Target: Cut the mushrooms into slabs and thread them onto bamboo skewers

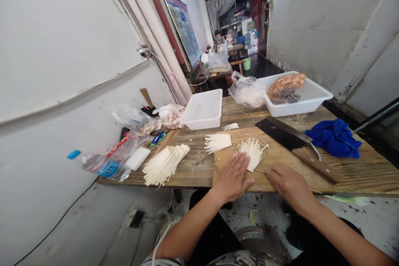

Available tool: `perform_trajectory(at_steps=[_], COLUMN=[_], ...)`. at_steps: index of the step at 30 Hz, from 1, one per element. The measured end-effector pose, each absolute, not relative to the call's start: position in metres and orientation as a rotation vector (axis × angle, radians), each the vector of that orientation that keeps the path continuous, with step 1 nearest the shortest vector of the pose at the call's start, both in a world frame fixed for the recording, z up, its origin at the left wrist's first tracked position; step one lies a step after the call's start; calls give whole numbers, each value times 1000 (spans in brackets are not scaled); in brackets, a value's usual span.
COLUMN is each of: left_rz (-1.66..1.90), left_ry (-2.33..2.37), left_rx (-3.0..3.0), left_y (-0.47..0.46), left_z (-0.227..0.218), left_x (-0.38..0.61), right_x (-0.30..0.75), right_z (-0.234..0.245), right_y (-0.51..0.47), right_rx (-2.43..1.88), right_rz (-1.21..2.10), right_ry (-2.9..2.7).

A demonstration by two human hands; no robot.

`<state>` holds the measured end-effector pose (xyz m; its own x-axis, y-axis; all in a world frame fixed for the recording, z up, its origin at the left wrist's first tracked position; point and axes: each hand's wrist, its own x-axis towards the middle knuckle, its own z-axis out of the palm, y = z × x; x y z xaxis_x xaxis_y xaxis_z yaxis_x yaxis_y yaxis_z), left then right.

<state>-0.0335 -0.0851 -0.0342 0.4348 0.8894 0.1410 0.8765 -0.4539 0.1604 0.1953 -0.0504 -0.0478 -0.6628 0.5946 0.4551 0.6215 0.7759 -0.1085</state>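
My left hand [234, 176] lies flat, fingers stretched out, on the edge of a fanned bunch of enoki mushrooms [254, 153] on the wooden cutting board [277, 158]. In my right hand [291, 187] is a thin bamboo skewer [259, 171], gripped low over the board, its far end at the base of the bunch. Whether the tip is inside the mushrooms I cannot tell. Another flat enoki piece [218, 142] rests at the board's left edge. Further left is a stack of flattened enoki portions [168, 162]. A cleaver [285, 133] lies across the board's right side.
A blue cloth [335, 138] sits right of the cleaver. Behind are a white tub [204, 110], a plastic bag [249, 91] and another tub [299, 108] holding bagged food. A water bottle [99, 167], scissors [158, 138] and loose skewers [166, 140] lie left. A person [219, 41] sits far back.
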Motion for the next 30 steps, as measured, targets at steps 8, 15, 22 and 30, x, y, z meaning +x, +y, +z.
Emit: perform_trajectory(at_steps=[8,15,22,30], left_rz=[264,222,239,311], left_ry=[1547,1532,1532,1511], left_rx=[2539,2490,2500,2487], left_y=[-84,-82,-83,-86], left_z=[-30,-30,-32,-30], left_x=[-33,-32,-32,-35], right_x=[197,194,183,188], right_z=[-53,-53,-41,-51], right_y=[-49,-45,-46,-50], right_rx=[-851,-837,-829,-856], right_rz=[125,192,191,-8], right_ry=[-2551,-2577,-2602,-2534])
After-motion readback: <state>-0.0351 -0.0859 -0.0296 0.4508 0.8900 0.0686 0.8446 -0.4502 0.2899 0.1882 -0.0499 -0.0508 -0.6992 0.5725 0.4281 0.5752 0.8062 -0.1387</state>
